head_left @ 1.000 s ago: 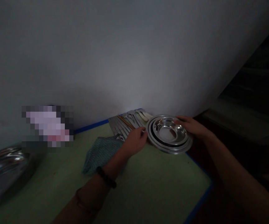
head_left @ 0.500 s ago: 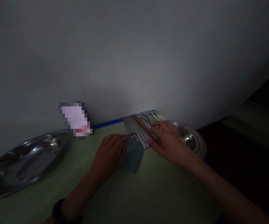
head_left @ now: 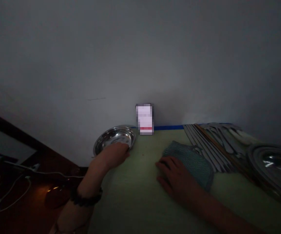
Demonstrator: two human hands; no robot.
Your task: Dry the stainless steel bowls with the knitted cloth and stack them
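At the table's left end, my left hand (head_left: pixel 116 155) is closed at the near rim of a shiny steel dish (head_left: pixel 114 136); its fingertips are partly hidden. My right hand (head_left: pixel 176 180) lies low over the near left edge of a teal woven cloth (head_left: pixel 186 152), fingers apart and holding nothing. Right of the cloth, steel cutlery and chopsticks (head_left: pixel 208 146) are laid out in a slanting row. Nested steel plates (head_left: pixel 274 165) stand at the right, overlapping the cutlery's near ends.
A phone with a blurred screen (head_left: pixel 145 118) leans on the white wall (head_left: pixel 140 58) behind the table. The pale green tabletop (head_left: pixel 130 201) has a blue back edge (head_left: pixel 168 127). White cables (head_left: pixel 57 175) run below at the left, beside dark wooden furniture.
My view has turned left. The stacked plates were set down at the right and released. My left hand went from the cloth to the left dish; my right hand moved from the cutlery to the cloth.
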